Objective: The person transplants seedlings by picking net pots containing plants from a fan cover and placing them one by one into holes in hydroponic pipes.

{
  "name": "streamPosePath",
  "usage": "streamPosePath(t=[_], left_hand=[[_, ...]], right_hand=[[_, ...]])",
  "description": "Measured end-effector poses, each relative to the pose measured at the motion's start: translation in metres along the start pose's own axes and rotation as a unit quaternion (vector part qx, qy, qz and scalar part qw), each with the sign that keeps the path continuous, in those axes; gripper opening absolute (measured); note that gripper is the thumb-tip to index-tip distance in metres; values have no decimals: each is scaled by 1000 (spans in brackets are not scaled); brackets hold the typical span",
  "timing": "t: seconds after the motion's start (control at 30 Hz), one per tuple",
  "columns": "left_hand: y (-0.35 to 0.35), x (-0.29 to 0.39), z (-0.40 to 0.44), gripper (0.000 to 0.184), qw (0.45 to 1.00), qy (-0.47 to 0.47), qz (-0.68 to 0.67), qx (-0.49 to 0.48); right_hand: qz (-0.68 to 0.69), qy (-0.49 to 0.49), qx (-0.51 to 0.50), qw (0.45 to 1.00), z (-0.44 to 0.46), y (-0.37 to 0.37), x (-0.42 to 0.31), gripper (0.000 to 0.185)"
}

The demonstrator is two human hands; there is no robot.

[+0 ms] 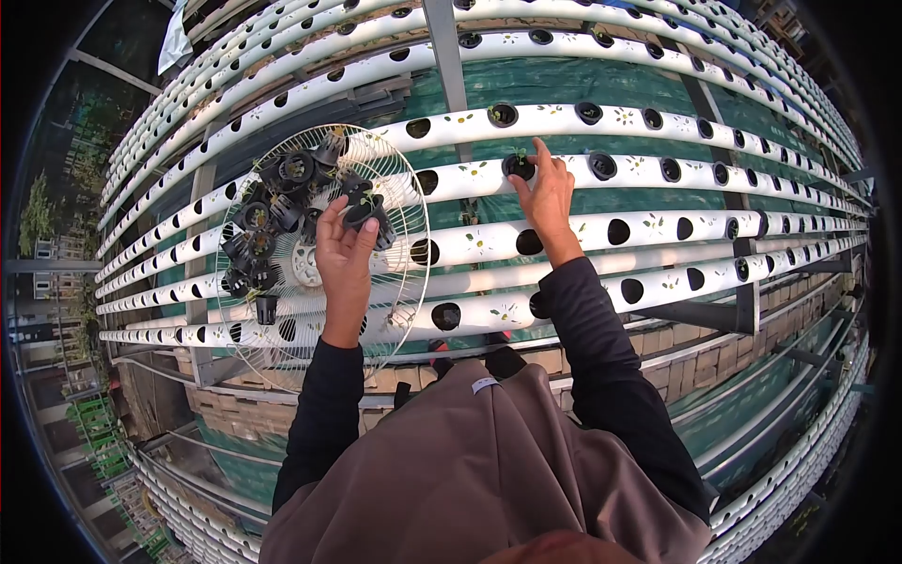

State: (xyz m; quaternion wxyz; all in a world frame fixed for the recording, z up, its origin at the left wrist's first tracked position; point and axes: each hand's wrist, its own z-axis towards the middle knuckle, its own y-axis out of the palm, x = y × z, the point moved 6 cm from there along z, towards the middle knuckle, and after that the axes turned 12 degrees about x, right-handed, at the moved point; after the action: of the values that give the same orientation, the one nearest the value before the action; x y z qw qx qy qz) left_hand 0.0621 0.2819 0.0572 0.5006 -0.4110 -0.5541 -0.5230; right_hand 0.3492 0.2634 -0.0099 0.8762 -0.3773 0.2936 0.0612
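My left hand [346, 263] is closed on a small black net pot [361, 214] with a green seedling, held above a round wire fan grille [306, 267]. Several more black net pots [256, 218] lie heaped in the grille, some with small seedlings. My right hand [547, 199] reaches over a white pipe, its index finger and thumb spread apart. Beside its thumb, a seedling pot [519, 167] sits in a hole of that pipe. Whether the thumb touches the pot's rim I cannot tell.
Rows of white pipes [583, 228] with round holes run left to right, some holes holding pots. Loose leaf bits lie on them. A grey metal post [443, 56] stands beyond. Green sheeting [601, 85] and brick paving [695, 367] lie underneath.
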Motion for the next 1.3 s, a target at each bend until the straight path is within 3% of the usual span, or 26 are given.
streamPosePath(t=[0.17, 0.2, 0.27, 0.3, 0.33, 0.37, 0.43, 0.47, 0.53, 0.6, 0.67, 0.73, 0.83, 1.0, 1.07, 1.17, 1.3], left_hand=[[22, 2, -16, 61, 997, -9, 13, -76], [24, 2, -18, 61, 997, -8, 15, -73], [35, 9, -28, 67, 976, 119, 138, -116], [39, 11, -33, 71, 966, 144, 184, -115], [43, 14, -36, 71, 965, 144, 184, -117], [49, 20, -42, 71, 951, 186, 212, -129], [61, 28, -52, 74, 925, 260, 234, -147], [63, 26, -54, 74, 925, 259, 233, -151], [74, 23, -65, 74, 887, 325, 272, -182], [82, 19, -72, 75, 883, 332, 262, -201], [90, 12, -78, 76, 867, 318, 312, -225], [97, 6, -84, 76, 873, 299, 301, -242], [108, -1, -91, 71, 884, 260, 283, -266], [110, -8, -90, 58, 864, 262, 323, -285], [109, -8, -89, 49, 866, 277, 312, -275], [108, -5, -89, 43, 867, 273, 314, -273], [101, -3, -84, 40, 870, 265, 321, -265]], right_hand=[[-14, 3, 4, 1000, 0, -10, -12, 69], [54, 46, -11, 997, 1, -17, -18, 71], [122, 91, -30, 988, 0, -35, -34, 73], [306, 168, -132, 928, -7, -34, -45, 77], [475, 236, -225, 817, -17, -34, -60, 80], [475, 237, -223, 818, -22, -42, -65, 80], [571, 176, -295, 746, -38, -56, -89, 84], [568, 173, -304, 745, -44, -59, -93, 91], [554, 199, -307, 748, -52, -64, -97, 85], [519, 215, -274, 781, -56, -66, -87, 75], [529, 311, -265, 744, -68, -63, -70, 63], [527, 309, -230, 758, -69, -71, -60, 54], [552, 367, -173, 729, -69, -83, -33, 47], [395, 364, 15, 843, -52, -120, 55, 48], [368, 353, 78, 857, -48, -134, 77, 49], [225, 330, 79, 913, -51, -145, 104, 53], [128, 296, 76, 944, -56, -145, 98, 55]])
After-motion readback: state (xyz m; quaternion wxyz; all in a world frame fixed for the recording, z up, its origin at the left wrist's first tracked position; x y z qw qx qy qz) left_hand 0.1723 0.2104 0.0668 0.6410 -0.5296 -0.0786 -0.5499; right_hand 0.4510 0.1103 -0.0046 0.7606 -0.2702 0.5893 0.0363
